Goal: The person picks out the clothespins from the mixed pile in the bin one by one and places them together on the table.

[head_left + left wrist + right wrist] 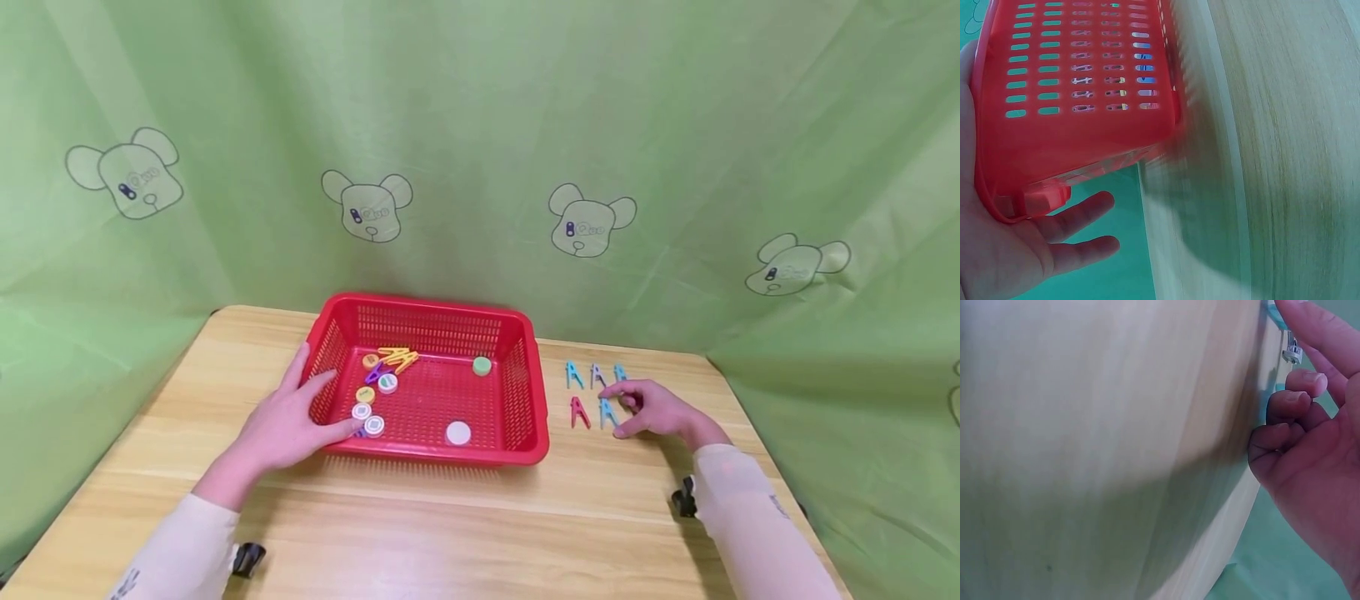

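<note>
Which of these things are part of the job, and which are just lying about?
Likely part of the job:
red basket, left hand on its rim
blue clip at the right hand
red clip and back-row clips beside the basket

Probably just lying about, or background:
green cap and large white cap, untouched in the basket
green curtain

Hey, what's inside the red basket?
Seven round caps, two yellow clothespins and a purple clothespin. Something blue near the left hand's thumb is mostly covered, so its shape can't be made out.
</note>
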Motion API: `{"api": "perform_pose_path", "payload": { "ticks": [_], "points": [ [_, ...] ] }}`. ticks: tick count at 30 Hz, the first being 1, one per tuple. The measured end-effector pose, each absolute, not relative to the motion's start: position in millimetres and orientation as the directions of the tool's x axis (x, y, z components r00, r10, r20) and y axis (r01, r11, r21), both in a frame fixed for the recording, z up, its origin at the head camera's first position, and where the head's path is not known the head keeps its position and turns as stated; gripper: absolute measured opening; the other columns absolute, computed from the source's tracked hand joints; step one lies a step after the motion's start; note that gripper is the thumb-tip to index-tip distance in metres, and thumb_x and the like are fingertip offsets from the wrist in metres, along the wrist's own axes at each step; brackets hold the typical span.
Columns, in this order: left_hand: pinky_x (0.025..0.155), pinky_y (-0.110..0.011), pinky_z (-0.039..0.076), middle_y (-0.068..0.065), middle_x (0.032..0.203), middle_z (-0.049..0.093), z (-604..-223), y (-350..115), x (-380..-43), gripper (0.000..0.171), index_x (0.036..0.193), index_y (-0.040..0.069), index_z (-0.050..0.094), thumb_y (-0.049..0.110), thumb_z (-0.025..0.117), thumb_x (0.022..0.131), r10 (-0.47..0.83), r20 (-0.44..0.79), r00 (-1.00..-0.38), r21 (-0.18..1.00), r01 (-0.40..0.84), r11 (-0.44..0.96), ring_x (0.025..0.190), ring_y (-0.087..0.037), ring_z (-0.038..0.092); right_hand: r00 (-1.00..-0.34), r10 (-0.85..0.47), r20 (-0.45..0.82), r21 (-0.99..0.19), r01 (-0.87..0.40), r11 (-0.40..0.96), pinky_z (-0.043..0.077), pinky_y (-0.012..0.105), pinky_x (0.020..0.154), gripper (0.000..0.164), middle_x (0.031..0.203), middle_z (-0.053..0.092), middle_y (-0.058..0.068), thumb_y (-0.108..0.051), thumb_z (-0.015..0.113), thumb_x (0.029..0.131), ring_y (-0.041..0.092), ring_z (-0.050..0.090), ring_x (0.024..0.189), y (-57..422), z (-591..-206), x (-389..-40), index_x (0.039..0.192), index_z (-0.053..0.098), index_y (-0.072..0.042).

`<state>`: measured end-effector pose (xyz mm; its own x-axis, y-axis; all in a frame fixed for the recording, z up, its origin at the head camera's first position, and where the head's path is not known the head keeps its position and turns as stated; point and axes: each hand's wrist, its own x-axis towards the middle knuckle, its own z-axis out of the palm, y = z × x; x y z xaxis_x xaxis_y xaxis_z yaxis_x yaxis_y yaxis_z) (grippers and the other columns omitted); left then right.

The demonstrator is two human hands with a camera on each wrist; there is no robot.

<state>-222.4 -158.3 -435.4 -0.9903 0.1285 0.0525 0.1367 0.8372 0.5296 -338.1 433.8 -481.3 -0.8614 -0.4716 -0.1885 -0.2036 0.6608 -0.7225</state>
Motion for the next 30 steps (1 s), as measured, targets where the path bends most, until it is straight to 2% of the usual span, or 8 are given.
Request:
{"api": "perform_pose_path", "payload": {
  "ticks": [8, 16, 23, 30],
  "points": [
    [0.088, -0.064, 0.049, -0.017, 0.165, -0.001, -432.9, -158.0, -221.3, 0.107, 0.150, 0.002, 0.043, 0.072, 0.071, 0.074, 0.129, 0.049, -0.990, 0.523, 0.135, 0.842, 0.137, -0.048, 0.032, -0.871, -0.462, -0.165, -0.708, -0.221, 0.670, 0.040, 0.029, 0.063, 0.064, 0.084, 0.048, 0.024, -0.006, 0.090, 0.071, 0.026, 0.042, 0.075, 432.0, -467.2, -338.6, 0.129, 0.063, 0.000],
    [0.086, -0.063, 0.051, -0.017, 0.165, -0.002, -430.1, -157.2, -221.9, 0.106, 0.150, 0.003, 0.042, 0.070, 0.073, 0.074, 0.120, 0.043, -0.992, 0.533, 0.124, 0.837, 0.137, -0.047, 0.032, -0.885, -0.441, -0.146, -0.686, -0.231, 0.690, 0.039, 0.031, 0.063, 0.064, 0.087, 0.045, 0.026, -0.007, 0.089, 0.074, 0.026, 0.042, 0.078, 422.2, -444.5, -346.0, 0.132, 0.061, -0.002],
    [0.087, -0.063, 0.050, -0.017, 0.165, -0.001, -429.6, -156.5, -220.7, 0.106, 0.150, 0.003, 0.043, 0.072, 0.071, 0.075, 0.129, 0.045, -0.991, 0.533, 0.133, 0.836, 0.134, -0.048, 0.036, -0.882, -0.462, -0.094, -0.686, -0.279, 0.672, 0.038, 0.031, 0.061, 0.059, 0.081, 0.043, 0.012, -0.005, 0.087, 0.076, 0.024, 0.041, 0.074, 401.9, -417.3, -350.3, 0.130, 0.063, -0.004],
    [0.087, -0.065, 0.049, -0.017, 0.165, -0.002, -429.6, -157.0, -219.5, 0.105, 0.150, 0.003, 0.043, 0.072, 0.070, 0.076, 0.127, 0.044, -0.991, 0.532, 0.131, 0.837, 0.134, -0.050, 0.035, -0.857, -0.516, -0.022, -0.682, -0.364, 0.634, 0.039, 0.030, 0.062, 0.055, 0.078, 0.044, 0.009, -0.010, 0.088, 0.077, 0.021, 0.041, 0.071, 375.9, -391.7, -357.2, 0.126, 0.064, -0.003]
  ]
}}
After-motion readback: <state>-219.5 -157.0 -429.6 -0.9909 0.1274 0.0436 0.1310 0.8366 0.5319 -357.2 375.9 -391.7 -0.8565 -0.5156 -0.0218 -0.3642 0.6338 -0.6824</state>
